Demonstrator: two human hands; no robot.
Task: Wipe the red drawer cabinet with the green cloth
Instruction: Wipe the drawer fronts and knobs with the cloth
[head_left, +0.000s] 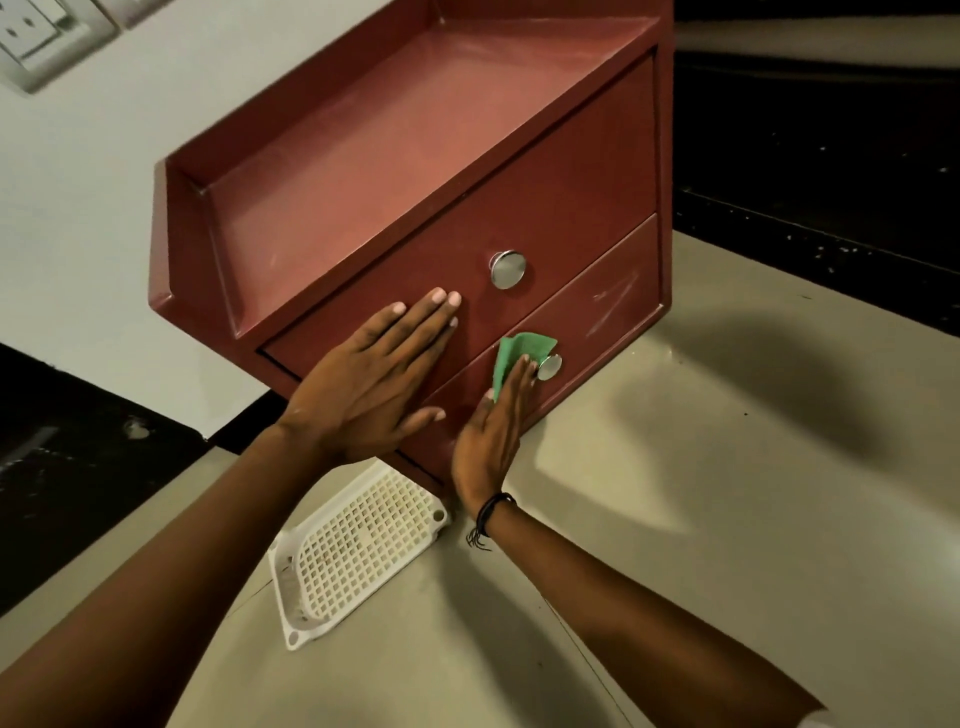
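The red drawer cabinet (415, 171) stands on a pale counter against a white wall, with a tray-like top and two drawers, each with a round metal knob. My left hand (363, 384) lies flat, fingers together, on the front of the upper drawer. My right hand (493, 431) presses the green cloth (519, 351) flat against the lower drawer front, right beside its knob (549, 367). Only the cloth's upper part shows beyond my fingers. Pale scratch marks sit on the lower drawer's right side.
A white perforated plastic tray (353, 551) lies on the counter (727, 519) just in front of the cabinet's left corner, below my hands. A wall socket (36, 36) sits at the top left. Dark speckled surfaces border the counter left and right.
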